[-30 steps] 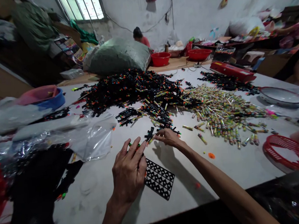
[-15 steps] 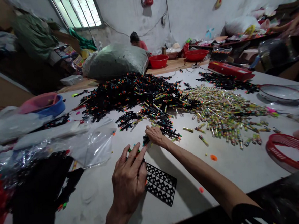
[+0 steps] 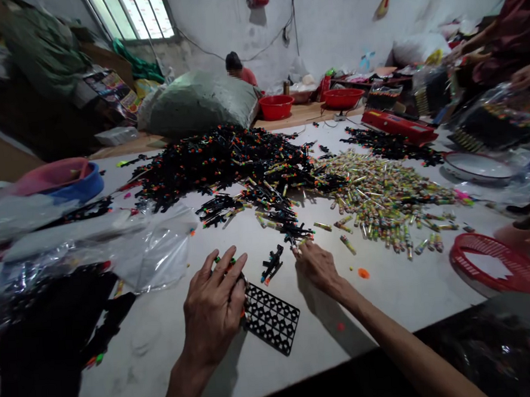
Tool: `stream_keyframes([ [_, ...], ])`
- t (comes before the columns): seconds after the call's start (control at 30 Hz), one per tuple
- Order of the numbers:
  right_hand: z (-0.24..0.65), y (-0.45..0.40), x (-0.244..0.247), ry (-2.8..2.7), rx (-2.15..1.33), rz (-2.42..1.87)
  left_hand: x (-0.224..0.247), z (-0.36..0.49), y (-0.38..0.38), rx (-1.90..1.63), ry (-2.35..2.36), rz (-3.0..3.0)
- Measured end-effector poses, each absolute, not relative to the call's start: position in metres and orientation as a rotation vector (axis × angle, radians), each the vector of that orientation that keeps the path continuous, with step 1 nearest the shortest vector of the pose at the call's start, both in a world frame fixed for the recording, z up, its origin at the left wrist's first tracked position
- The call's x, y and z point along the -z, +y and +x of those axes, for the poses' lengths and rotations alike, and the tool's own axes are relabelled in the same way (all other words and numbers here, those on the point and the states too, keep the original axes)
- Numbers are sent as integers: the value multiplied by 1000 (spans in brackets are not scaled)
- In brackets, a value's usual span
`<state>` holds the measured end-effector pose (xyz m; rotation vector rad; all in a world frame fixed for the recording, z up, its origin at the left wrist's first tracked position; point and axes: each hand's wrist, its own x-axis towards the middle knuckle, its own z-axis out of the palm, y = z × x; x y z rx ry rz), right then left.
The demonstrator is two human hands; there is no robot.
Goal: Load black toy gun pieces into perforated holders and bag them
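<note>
**Covers tray end with one hand, reaches to small toys with the other**

Lays the left hand, fingers spread apart, over the left end of a flat black plastic tray with holes. Shows green and orange bits under those fingers; cannot tell if pinched. Leaves the tray's right end bare, with open room on the white table beside it and down to the near edge.

Brings the right hand, fingertips close together, to the near edge of the big heap of black toys with bright tips. Cannot tell if clamped on anything. Has a small black toy gun with an orange tip lying between both hands, touching neither, just past the tray. Has open room from the right hand to the round red plastic basket, but for a small orange piece and a tiny yellow dot. Spreads a heap of clear and yellow tubes farther back.
</note>
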<state>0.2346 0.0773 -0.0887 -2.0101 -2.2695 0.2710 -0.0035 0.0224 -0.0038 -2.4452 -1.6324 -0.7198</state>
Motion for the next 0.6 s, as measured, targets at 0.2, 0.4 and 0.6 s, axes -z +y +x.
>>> stream_keyframes([
  [0.2,234,110,74,-1909,-851,-2096,3,-2,24,735,-1639,-2466],
  [0.4,240,133,63,-1708,-1310,-1807,2,-2,23,750,-1643,-2470],
  [0.6,230,62,72,-1161,-2019,-1315,-1,0,22,769,-1649,-2456],
])
